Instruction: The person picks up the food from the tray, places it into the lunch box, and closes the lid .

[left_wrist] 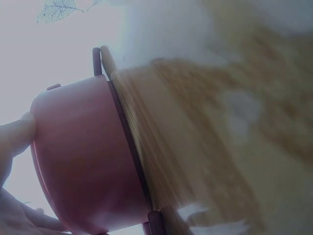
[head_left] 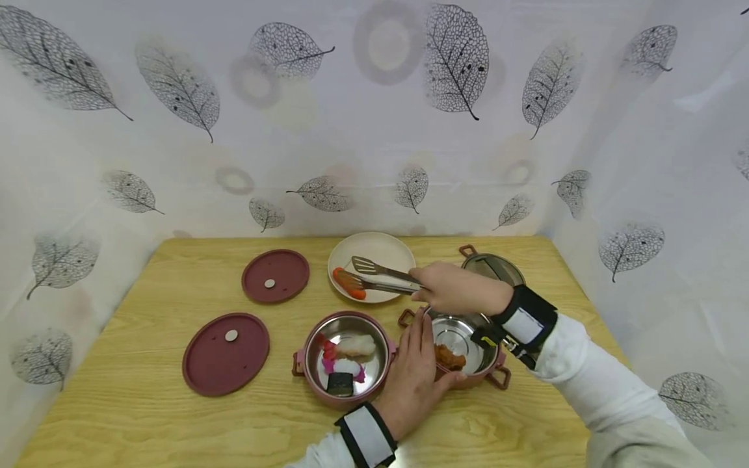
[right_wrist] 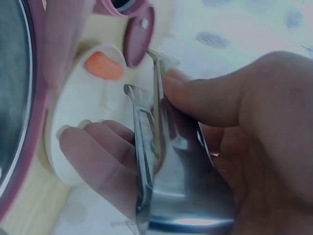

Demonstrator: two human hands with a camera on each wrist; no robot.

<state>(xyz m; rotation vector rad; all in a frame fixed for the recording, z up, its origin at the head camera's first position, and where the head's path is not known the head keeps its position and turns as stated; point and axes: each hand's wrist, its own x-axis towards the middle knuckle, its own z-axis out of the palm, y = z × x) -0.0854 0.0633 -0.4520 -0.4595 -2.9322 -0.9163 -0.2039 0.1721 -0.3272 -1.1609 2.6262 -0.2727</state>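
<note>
My right hand [head_left: 459, 287] grips metal tongs [head_left: 386, 271], their two slotted ends apart over a cream plate [head_left: 371, 246]. An orange-red food piece [head_left: 355, 294] lies on the plate's left side, overlapped by the lower tong end in the head view. In the right wrist view, thumb and fingers hold the tongs' arms from either side. Straight fingers of my left hand [head_left: 415, 377] rest along the left side of the right-hand pink pot [left_wrist: 83, 152], with the thumb at its rim. Inside that pot is a brown food piece [head_left: 450, 357].
Left of my left hand, another pink pot [head_left: 318, 393] holds several food pieces, including a black-wrapped one [head_left: 340, 384]. Two dark red lids [head_left: 275, 266] lie further left. Behind my right forearm sits a glass-like lid or pan [head_left: 509, 270] with a reddish handle.
</note>
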